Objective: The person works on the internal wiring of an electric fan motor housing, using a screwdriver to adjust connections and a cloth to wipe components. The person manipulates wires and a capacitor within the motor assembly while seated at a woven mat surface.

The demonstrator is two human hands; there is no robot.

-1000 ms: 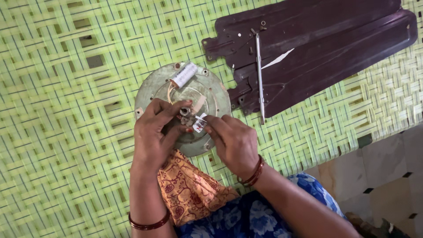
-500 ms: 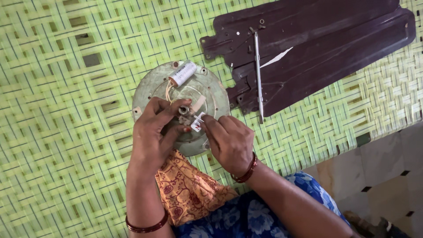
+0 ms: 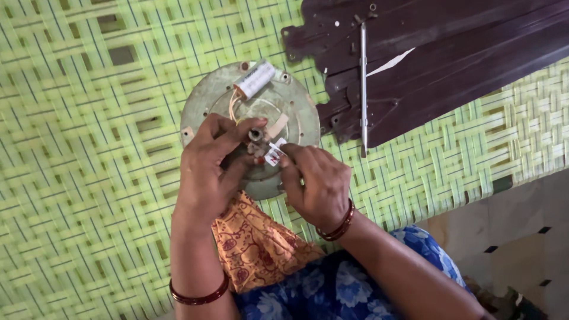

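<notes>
Compared with the view a second ago, both hands remain at the hub of the round motor housing point(image 3: 207, 98); the right hand's fingertips have shifted only slightly along the small white part, and the housing has not moved on the mat

Position of work: the round, dull grey-green motor housing lies flat on a green woven mat point(image 3: 77, 178), directly in front of the seated person. A white cylindrical capacitor point(image 3: 256, 79) rests on the upper face of the housing, with thin wires leading from it toward the centre

Left hand point(image 3: 207, 178): fingers curled, thumb and forefinger pressed around the central shaft point(image 3: 255, 134), palm resting on the lower part of the housing. A dark red bangle point(image 3: 198, 294) sits on the forearm

Right hand point(image 3: 317, 184): thumb and forefinger pinched on a small white connector point(image 3: 274, 153) with red marks, just beside the shaft; remaining fingers folded. Red bangles sit at the wrist

Surroundings: dark brown fan blades point(image 3: 450, 65) lie stacked on the mat to the upper right, their inner ends near the housing rim. A slim metal rod point(image 3: 363, 89) lies across the blades. An orange patterned cloth point(image 3: 255, 246) lies under the forearms, touching the lower edge of the housing
</notes>
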